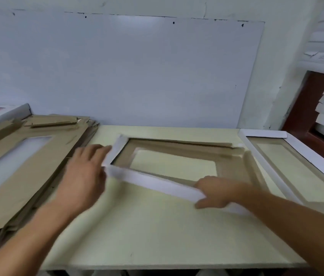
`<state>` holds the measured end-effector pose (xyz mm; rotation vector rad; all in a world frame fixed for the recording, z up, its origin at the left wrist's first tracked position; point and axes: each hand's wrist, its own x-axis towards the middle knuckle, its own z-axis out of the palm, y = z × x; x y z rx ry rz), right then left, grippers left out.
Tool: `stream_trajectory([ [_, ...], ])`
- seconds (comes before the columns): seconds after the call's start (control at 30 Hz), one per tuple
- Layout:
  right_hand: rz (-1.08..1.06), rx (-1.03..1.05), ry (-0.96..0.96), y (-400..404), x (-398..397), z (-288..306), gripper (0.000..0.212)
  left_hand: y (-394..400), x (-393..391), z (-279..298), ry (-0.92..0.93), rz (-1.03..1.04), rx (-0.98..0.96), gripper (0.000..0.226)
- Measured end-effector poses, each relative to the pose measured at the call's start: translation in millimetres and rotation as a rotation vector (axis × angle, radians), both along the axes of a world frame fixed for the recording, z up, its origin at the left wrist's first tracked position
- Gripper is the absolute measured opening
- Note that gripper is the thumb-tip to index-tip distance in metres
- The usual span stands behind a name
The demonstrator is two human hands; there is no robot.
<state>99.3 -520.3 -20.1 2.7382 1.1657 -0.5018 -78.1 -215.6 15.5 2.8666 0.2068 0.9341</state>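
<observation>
- Pale green desk (157, 236) stands against a white wall panel, with a stack of brown cut-outs (43, 176) on its left and a finished white frame (264, 134) on its right.
- Cardboard frame (230, 162) lies mid-desk, with its near white strip (153, 183) raised.
- Left hand (85, 170), blurred, touches the frame's left end with its fingers nearly straight.
- Right hand (216, 192) pinches the strip between thumb and fingers.
- This seems to be the folding step. Next, the strip must go over the edge and be pressed flat, evenly.

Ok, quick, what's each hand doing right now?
Left hand: open, fingers touching the left flap of the frame.
Right hand: pinching the frame's near flap.
</observation>
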Motion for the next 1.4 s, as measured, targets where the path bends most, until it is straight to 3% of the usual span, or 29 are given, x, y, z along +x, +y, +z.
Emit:
stream_trajectory([
  [0.07, -0.109, 0.171, 0.126, 41, -10, -13, 0.050, -51, -12, -3, -0.068, -0.258, -0.108, 0.038],
  [0.13, -0.268, 0.465, 0.412, 78, -17, -17, 0.047, -98, -22, -17, 0.044, -0.506, -0.104, 0.031],
  [0.2, -0.429, 0.706, 0.833, 98, -18, -11, 0.045, -130, -28, -40, 0.171, -0.660, 0.057, 0.038],
  [0.27, -0.461, 0.760, 1.003, 96, -17, -5, 0.054, -145, -32, -63, 0.282, -0.641, 0.279, 0.042],
  [0.33, -0.345, 0.682, 0.835, 77, -20, 2, 0.057, -145, -37, -74, 0.311, -0.589, 0.311, 0.041],
  [0.4, -0.113, 0.476, 0.527, 44, -25, 6, 0.059, -135, -38, -80, 0.371, -0.526, 0.229, 0.055],
  [0.47, 0.033, 0.281, 0.393, 7, -36, 7, 0.066, -120, -34, -79, 0.415, -0.413, 0.169, 0.060],
  [0.6, -0.047, 0.326, 0.204, -44, -50, -7, 0.028, -110, -16, -72, 0.459, -0.318, 0.063, 0.036],
  [0.67, -0.149, 0.331, 0.120, -55, -43, -9, 0.032, -116, -10, -75, 0.400, -0.284, 0.005, 0.033],
  [0.77, -0.203, 0.455, 0.070, -52, -40, -19, 0.033, -127, -11, -74, 0.372, -0.225, 0.032, 0.016],
  [0.83, -0.162, 0.580, 0.025, -37, -51, -33, 0.013, -134, -12, -78, 0.305, -0.244, 0.087, 0.020],
  [0.9, -0.114, 0.637, -0.033, -18, -64, -50, 0.037, -138, -8, -83, 0.323, -0.289, 0.138, 0.038],
  [1.0, -0.013, 0.444, -0.059, 1, -79, -64, 0.057, -139, 0, -90, 0.527, -0.380, 0.145, 0.075],
  [1.07, -0.010, 0.258, -0.042, 1, -82, -70, 0.076, -131, 3, -92, 0.711, -0.388, 0.090, 0.087],
  [1.17, -0.081, 0.202, -0.020, -19, -77, -67, 0.100, -113, 2, -89, 0.828, -0.345, 0.145, 0.100],
  [1.4, -0.227, 0.188, -0.090, -56, -70, -65, 0.079, -93, -4, -77, 0.848, -0.279, 0.234, 0.097],
])
